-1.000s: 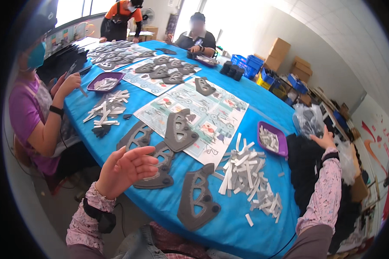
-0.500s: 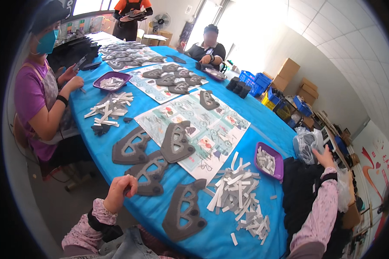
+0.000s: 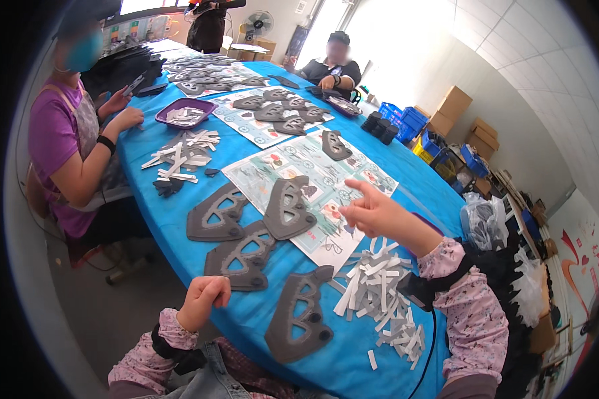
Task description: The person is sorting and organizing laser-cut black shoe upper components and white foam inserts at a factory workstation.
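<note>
No readable text. Small red print [image 3: 312, 233] on the pale-green illustrated paper sheet [image 3: 324, 189] and red lettering [image 3: 593, 267] on the white right-hand wall [image 3: 589, 216]: too blurred.

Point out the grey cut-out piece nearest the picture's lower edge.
The grey piece right of the left hand, beside the pale strips; all others lie farther up.

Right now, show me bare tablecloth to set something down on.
Bare blue cloth lies between the nearest printed sheet and the clear plastic bag; a smaller patch near you separates the nearest grey piece from the pale strips. Crowded: those strips, and three bunched grey pieces.
</note>
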